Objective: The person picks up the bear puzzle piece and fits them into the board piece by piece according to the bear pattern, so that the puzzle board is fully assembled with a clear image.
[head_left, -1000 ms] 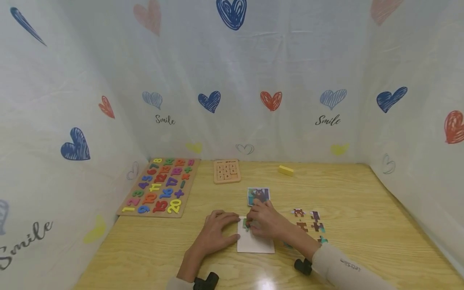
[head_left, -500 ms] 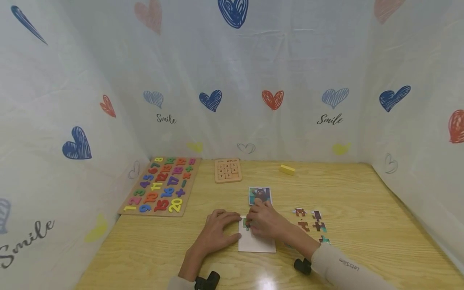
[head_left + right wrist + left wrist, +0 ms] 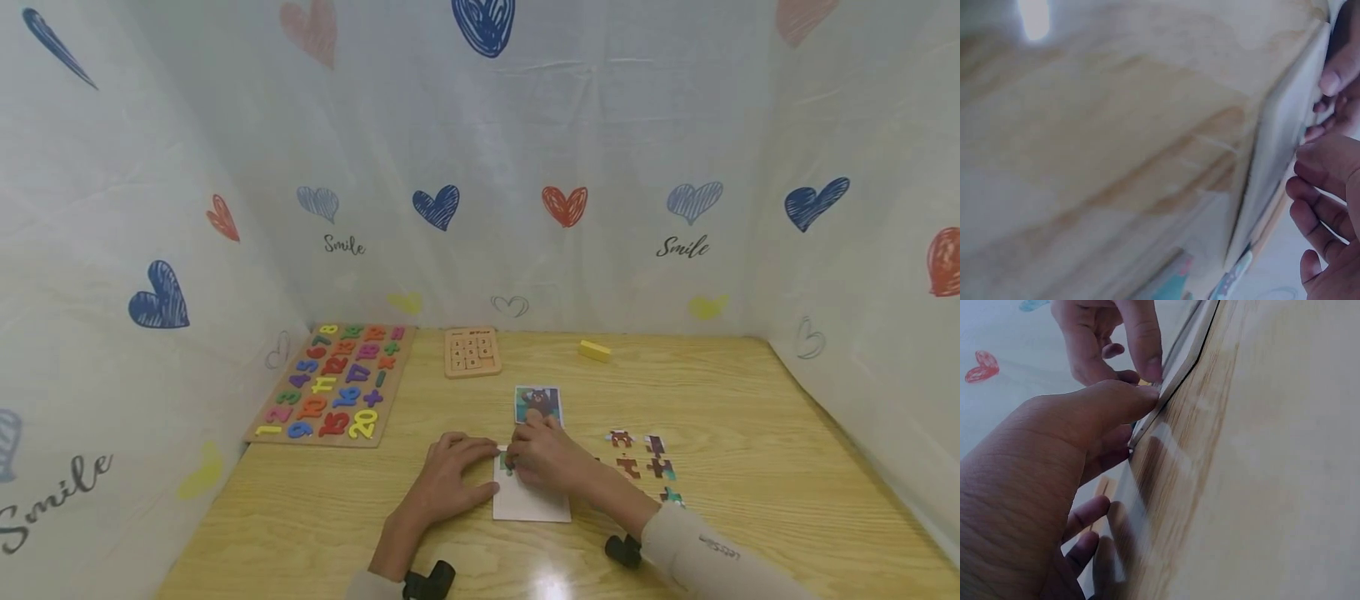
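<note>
A white puzzle board [image 3: 531, 503] lies on the table in the head view. At its upper left shows a small green puzzle piece [image 3: 504, 461], partly hidden by fingers. My right hand [image 3: 553, 457] reaches over the board, its thumb and fingertips pinching at this piece. My left hand [image 3: 447, 477] rests at the board's left side, index finger by the top corner and thumb on the edge. In the left wrist view the left thumb touches the rim of the board [image 3: 1186, 362]. Seen from the right wrist, my right fingertips [image 3: 1305, 152] meet close above the board [image 3: 1285, 119].
Beyond the board lies a bear picture card [image 3: 537, 400]. Several loose puzzle pieces [image 3: 628, 467] lie to the right, some behind the right forearm. Further off are a number board [image 3: 330, 392], a wooden sliding puzzle [image 3: 472, 353] and a yellow block [image 3: 595, 351].
My right hand has shifted slightly left over the board's upper left corner, its fingertips covering more of the green piece. The left hand stays in place on the board.
</note>
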`<action>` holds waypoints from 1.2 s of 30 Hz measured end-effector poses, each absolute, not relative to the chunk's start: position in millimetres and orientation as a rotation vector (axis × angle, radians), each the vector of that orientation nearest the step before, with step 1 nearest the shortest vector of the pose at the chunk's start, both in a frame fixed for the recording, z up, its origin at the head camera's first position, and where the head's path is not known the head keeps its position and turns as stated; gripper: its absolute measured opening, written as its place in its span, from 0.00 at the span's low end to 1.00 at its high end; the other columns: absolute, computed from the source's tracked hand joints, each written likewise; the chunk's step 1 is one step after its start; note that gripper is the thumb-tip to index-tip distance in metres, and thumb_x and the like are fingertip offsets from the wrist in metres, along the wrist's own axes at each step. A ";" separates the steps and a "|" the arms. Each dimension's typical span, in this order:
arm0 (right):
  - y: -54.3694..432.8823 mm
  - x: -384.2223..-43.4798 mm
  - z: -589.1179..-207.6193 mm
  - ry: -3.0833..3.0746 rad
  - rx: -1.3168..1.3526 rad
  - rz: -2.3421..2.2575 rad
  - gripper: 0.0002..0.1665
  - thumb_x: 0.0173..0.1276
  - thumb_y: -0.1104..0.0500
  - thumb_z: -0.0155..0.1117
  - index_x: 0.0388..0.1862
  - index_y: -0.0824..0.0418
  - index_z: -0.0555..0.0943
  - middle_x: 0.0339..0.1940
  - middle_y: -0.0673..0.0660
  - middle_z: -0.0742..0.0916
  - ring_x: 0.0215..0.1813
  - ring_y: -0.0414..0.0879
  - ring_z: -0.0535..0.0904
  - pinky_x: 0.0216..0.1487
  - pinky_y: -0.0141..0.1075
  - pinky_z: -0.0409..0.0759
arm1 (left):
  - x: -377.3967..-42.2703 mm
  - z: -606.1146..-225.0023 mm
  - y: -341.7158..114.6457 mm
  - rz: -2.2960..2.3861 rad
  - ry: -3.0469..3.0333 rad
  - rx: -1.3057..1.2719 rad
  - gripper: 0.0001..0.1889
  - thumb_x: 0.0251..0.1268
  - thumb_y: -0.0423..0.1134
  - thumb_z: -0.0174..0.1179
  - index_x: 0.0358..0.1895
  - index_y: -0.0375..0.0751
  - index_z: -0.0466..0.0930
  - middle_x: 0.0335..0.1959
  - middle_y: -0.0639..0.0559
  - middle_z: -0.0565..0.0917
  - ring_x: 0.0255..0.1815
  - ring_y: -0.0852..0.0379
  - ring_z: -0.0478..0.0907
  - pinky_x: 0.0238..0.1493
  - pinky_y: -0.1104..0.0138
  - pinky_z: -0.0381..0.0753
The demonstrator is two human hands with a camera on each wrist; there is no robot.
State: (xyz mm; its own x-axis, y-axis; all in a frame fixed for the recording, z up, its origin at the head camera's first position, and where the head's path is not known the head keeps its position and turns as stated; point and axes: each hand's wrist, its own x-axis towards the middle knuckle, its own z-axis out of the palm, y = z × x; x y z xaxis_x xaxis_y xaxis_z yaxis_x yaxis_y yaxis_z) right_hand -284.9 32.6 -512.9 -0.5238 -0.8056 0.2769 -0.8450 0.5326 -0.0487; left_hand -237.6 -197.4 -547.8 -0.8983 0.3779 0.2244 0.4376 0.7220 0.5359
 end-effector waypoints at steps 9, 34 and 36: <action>50.7 -284.4 -501.1 -2.493 1.345 0.378 0.08 0.59 0.57 0.74 0.38 0.53 0.88 0.40 0.46 0.81 0.41 0.42 0.72 0.41 0.38 0.63 | -238.5 -546.5 -196.9 -0.884 -2.794 -0.727 0.19 0.62 0.54 0.67 0.57 0.62 0.84 0.63 0.61 0.78 0.66 0.48 0.64 0.61 0.43 0.62; 136.2 -283.7 -493.7 -2.488 1.173 0.494 0.13 0.56 0.65 0.78 0.40 0.59 0.87 0.40 0.50 0.85 0.45 0.49 0.79 0.44 0.47 0.67 | -236.3 -547.1 -197.1 -0.909 -2.759 -0.719 0.20 0.60 0.53 0.68 0.56 0.59 0.85 0.62 0.61 0.79 0.63 0.51 0.66 0.58 0.46 0.63; 142.3 -284.1 -494.5 -2.477 1.161 0.494 0.12 0.56 0.65 0.77 0.40 0.58 0.87 0.40 0.50 0.85 0.44 0.49 0.79 0.43 0.47 0.67 | -236.3 -546.7 -196.2 -0.913 -2.762 -0.718 0.19 0.61 0.53 0.68 0.56 0.60 0.85 0.62 0.61 0.78 0.64 0.51 0.65 0.59 0.45 0.63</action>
State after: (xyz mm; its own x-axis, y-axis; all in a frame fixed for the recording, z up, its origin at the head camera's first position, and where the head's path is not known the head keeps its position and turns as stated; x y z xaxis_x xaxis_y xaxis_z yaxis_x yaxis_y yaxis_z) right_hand -284.1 142.3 -494.5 -0.5978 -0.6574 0.4587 -0.7831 0.6014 -0.1586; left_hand -236.3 -196.2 -546.7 -0.8752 0.3953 0.2790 0.4837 0.7008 0.5243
